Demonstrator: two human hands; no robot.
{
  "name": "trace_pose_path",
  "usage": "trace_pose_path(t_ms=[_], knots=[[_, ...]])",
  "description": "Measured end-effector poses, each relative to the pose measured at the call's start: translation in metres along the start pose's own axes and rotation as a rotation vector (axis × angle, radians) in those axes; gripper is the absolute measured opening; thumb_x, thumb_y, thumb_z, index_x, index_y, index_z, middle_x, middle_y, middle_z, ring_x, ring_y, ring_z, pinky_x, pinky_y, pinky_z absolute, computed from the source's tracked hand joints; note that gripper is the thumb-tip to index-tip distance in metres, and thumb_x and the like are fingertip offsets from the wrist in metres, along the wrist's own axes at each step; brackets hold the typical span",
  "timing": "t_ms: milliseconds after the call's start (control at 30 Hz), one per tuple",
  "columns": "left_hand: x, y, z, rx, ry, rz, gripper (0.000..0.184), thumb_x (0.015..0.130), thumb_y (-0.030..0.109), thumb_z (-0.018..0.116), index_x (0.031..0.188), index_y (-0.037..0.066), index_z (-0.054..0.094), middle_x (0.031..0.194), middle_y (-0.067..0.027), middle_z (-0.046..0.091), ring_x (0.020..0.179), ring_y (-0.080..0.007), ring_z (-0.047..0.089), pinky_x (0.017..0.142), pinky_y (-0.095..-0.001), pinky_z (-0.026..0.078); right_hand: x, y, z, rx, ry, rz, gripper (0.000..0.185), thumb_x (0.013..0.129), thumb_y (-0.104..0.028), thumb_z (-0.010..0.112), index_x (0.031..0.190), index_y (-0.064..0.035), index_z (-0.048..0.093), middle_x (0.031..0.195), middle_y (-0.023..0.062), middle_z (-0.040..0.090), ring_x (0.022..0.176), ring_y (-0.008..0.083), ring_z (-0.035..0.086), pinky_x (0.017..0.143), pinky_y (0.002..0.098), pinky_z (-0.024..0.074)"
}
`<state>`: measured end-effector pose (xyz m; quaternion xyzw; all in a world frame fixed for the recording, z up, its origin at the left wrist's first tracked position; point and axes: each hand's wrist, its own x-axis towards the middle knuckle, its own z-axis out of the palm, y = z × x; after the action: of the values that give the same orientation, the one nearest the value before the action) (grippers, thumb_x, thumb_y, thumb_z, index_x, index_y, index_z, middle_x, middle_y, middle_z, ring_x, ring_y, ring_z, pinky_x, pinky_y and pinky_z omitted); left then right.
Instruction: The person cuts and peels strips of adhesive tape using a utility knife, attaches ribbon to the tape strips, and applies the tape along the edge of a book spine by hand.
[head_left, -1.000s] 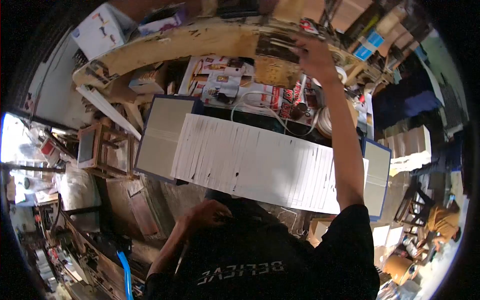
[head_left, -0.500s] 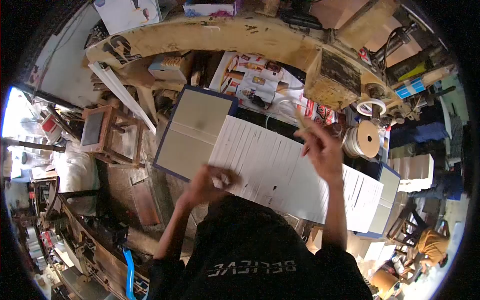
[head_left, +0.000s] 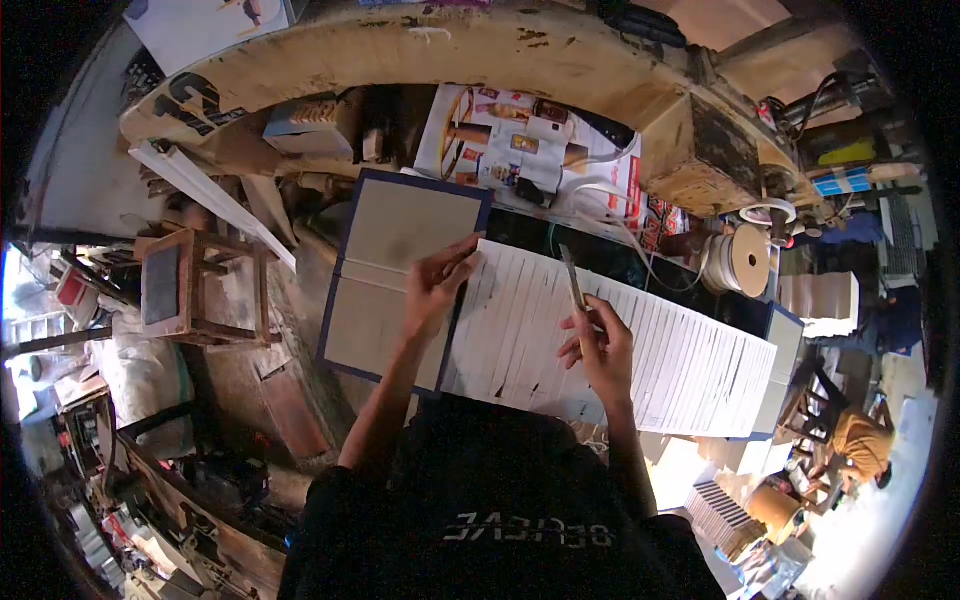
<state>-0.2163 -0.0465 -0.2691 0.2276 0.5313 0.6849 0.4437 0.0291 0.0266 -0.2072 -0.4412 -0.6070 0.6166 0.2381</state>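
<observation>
A long row of overlapping white paper sheets (head_left: 520, 330), their edges showing as lines, lies across the bench in front of me. Under its left end is a grey board cover with a dark blue border (head_left: 400, 225); a similar board (head_left: 785, 340) sticks out at the right end. My left hand (head_left: 438, 290) rests at the upper left corner of the sheets, fingers stretched out and thumb apart. My right hand (head_left: 603, 350) grips a thin knife-like tool (head_left: 571, 275), its narrow grey end pointing up and away over the sheets.
A spool of white ribbon (head_left: 735, 260) stands behind the sheets, with a loose strand beside it. A printed poster sheet (head_left: 525, 150) lies beyond, below a curved, worn machine frame (head_left: 400, 60). A wooden stool (head_left: 200, 290) is at left; a crouching person (head_left: 862, 440) is at right.
My left hand has moved up and away from me to the sheets' top left corner. My right hand has come lower and left, with the tool still in it.
</observation>
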Motion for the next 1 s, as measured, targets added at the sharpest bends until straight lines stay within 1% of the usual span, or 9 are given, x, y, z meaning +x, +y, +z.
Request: trace_pose_path(t_ms=[200,267,500,667,767,833,900,967,1000], knots=[[-0.002,-0.001,0.01,0.167,0.076,0.004,0.031,0.094,0.015,0.068,0.12,-0.002,0.068,0.12,-0.0081,0.069,0.108,-0.0135,0.062,0.095,-0.0279,0.047,0.001,0.001,0.004,-0.063,0.036,0.01,0.033,0.103,-0.019,0.053,0.13,-0.0007,0.053,0.087,0.0114,0.068,0.058,0.0149,0.068,0.043,0.0248,0.0498],[-0.002,-0.003,0.014,0.089,0.131,0.024,0.03,0.092,0.012,0.071,0.119,0.0,0.07,0.111,-0.0077,0.071,0.089,-0.0084,0.06,0.077,-0.0235,0.05,0.001,0.002,0.005,-0.06,0.045,0.013,0.032,0.103,-0.018,0.053,0.13,-0.0006,0.054,0.087,0.0112,0.068,0.058,0.0147,0.068,0.043,0.0246,0.0495],[-0.002,0.003,0.022,0.142,0.173,0.063,0.03,0.091,0.012,0.072,0.118,0.0,0.07,0.093,-0.0032,0.069,0.081,-0.0064,0.058,0.071,-0.0212,0.047,0.001,0.0,0.006,-0.089,0.057,0.006,0.033,0.103,-0.018,0.053,0.13,0.0005,0.053,0.087,0.0119,0.068,0.056,0.0142,0.067,0.042,0.0234,0.0489],[0.009,0.0,0.022,0.204,0.159,0.089,0.019,0.089,0.009,0.072,0.105,0.0,0.071,0.087,-0.0013,0.068,0.077,-0.0052,0.058,0.069,-0.0205,0.046,0.002,-0.002,0.01,-0.083,0.081,-0.023,0.031,0.103,-0.018,0.052,0.127,0.0013,0.054,0.085,0.0116,0.066,0.052,0.0118,0.063,0.042,0.0218,0.0456],[0.011,-0.005,0.022,0.173,0.185,0.083,0.015,0.088,0.007,0.072,0.101,0.0,0.07,0.086,-0.001,0.068,0.077,-0.0055,0.058,0.069,-0.0209,0.046,0.008,-0.007,0.014,-0.005,0.161,0.038,0.027,0.099,-0.021,0.061,0.117,-0.0015,0.058,0.072,0.005,0.061,0.047,0.0075,0.053,0.041,0.0234,0.0404],[0.01,-0.004,0.023,0.191,0.182,0.064,0.015,0.088,0.007,0.072,0.1,0.0,0.07,0.087,-0.0012,0.068,0.078,-0.0059,0.059,0.069,-0.0214,0.047,0.023,-0.01,0.016,-0.392,0.127,-0.165,0.03,0.09,-0.027,0.074,0.105,-0.0039,0.063,0.064,-0.0005,0.054,0.046,0.0035,0.043,0.043,0.0235,0.035],[0.012,-0.007,0.021,0.212,0.162,0.053,0.014,0.088,0.007,0.072,0.099,0.0,0.071,0.087,-0.0015,0.068,0.078,-0.0063,0.059,0.069,-0.0219,0.047,0.04,-0.032,0.04,-0.33,0.122,-0.148,0.036,0.082,-0.029,0.083,0.104,-0.0057,0.066,0.061,-0.0032,0.053,0.051,0.0013,0.043,0.045,0.0233,0.0339],[0.018,-0.03,0.008,0.285,0.147,0.179,0.018,0.088,0.008,0.072,0.104,0.001,0.069,0.095,-0.0042,0.069,0.085,-0.0093,0.062,0.073,-0.0247,0.05,0.07,-0.032,0.075,-0.184,0.141,-0.39,0.04,0.078,-0.026,0.086,0.105,-0.0039,0.068,0.073,-0.0019,0.065,0.058,0.003,0.055,0.048,0.0208,0.0427],[0.017,-0.039,0.001,0.222,0.136,0.208,0.022,0.088,0.008,0.072,0.108,0.0,0.067,0.1,-0.0055,0.069,0.089,-0.0115,0.063,0.076,-0.0266,0.051,0.078,-0.039,0.084,-0.368,0.162,-0.391,0.05,0.076,-0.037,0.087,0.108,-0.0027,0.068,0.077,0.0034,0.068,0.06,0.007,0.06,0.052,0.0245,0.0496]])
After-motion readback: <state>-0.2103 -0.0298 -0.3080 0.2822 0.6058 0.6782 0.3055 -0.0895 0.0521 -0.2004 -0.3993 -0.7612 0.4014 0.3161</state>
